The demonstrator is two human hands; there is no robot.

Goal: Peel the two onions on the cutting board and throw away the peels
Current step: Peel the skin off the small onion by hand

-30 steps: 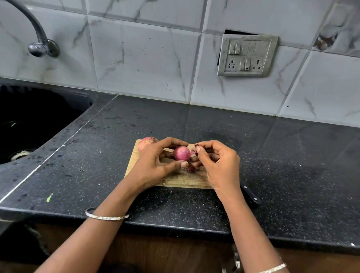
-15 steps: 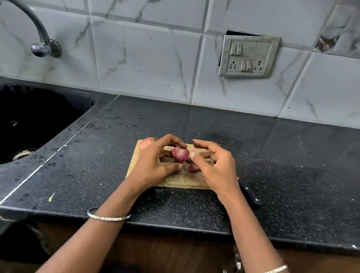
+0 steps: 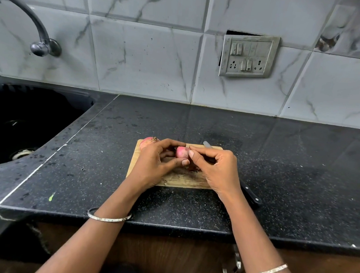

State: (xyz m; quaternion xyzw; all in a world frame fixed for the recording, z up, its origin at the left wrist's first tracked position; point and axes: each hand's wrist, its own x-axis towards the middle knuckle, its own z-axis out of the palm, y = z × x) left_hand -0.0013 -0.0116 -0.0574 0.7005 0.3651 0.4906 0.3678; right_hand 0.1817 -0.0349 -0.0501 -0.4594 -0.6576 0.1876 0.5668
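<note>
Wooden cutting board (image 3: 178, 180), smooth round pink onion (image 3: 181, 152) gripped in curled left hand (image 3: 153, 166), right hand (image 3: 217, 171) fingertips pinching it, second onion (image 3: 147, 142) on board's far-left corner

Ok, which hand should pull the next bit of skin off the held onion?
Right, I'd say. The left hand grips the onion over the cutting board, steadying it; the right hand pinches at its right side, free to pull.
</note>
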